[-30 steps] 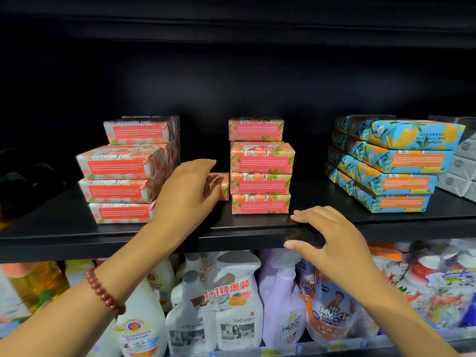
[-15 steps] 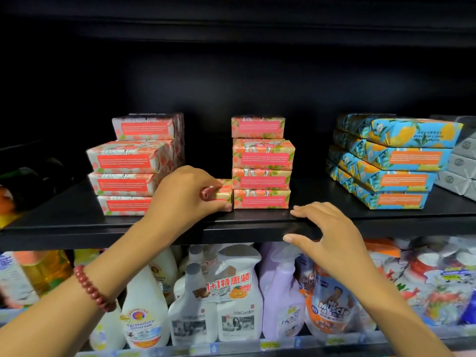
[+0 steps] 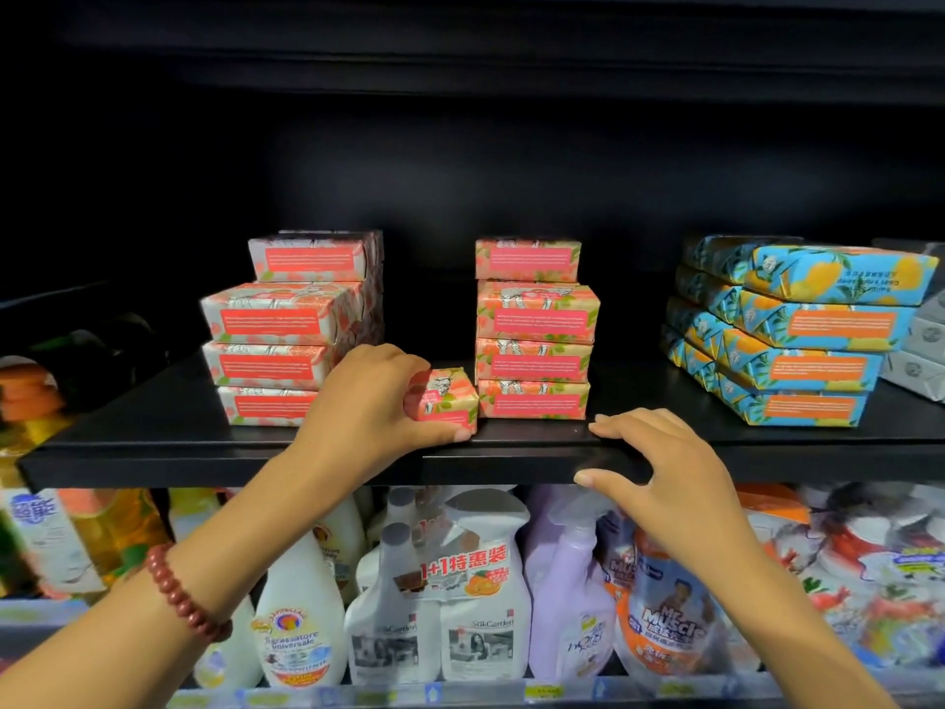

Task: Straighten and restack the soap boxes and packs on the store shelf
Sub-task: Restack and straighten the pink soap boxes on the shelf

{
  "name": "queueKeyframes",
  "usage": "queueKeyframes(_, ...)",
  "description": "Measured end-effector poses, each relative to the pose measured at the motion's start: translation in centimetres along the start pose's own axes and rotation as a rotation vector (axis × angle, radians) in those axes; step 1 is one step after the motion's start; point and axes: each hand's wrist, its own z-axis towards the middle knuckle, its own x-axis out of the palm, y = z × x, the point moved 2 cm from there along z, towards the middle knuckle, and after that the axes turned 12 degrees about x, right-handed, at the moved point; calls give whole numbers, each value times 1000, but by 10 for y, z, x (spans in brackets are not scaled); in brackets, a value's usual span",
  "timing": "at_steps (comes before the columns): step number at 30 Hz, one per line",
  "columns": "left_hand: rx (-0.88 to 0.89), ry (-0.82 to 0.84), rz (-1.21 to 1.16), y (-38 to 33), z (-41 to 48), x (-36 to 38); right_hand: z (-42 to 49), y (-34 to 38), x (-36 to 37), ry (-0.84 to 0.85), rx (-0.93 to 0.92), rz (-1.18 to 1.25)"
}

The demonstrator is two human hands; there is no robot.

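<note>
One loose pink soap box [image 3: 443, 401] sits just left of the middle pink stack [image 3: 534, 345], pinched by the left hand [image 3: 373, 401]. The right hand [image 3: 659, 470] rests spread-fingered on the shelf edge [image 3: 204, 455], below-right. The left pink stack [image 3: 286, 332] and the blue packs [image 3: 803, 340] look staggered, so most restacking likely remains.

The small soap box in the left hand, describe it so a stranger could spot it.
On the black shelf, look beside the narrower pink stack. The small soap box sits near the front edge, gripped by the left hand. Unlike its neighbours, it lies alone, unstacked and angled.
</note>
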Motion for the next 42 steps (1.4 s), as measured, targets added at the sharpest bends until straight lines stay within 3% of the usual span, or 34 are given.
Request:
queueKeyframes(7,66,-229,-59,-15,-19,-23,1,0,1,-3,1,-8)
queueKeyframes(12,152,-381,-155,-35,15,-56,0,0,1,-3,-4,-2)
queueKeyframes(16,226,-347,-206,-53,60,-69,0,0,1,-4,-5,3)
queueKeyframes(23,212,-117,-176,-62,112,-43,0,1,0,0,-17,33)
queueKeyframes(27,227,-177,-203,-57,110,-34,-1,1,-1,-7,-31,32)
queueKeyframes(33,244,-425,-193,-52,92,-32,-1,0,0,-10,-36,18)
queueKeyframes(42,179,-410,-226,-48,99,-21,-1,-3,3,-29,-46,17)
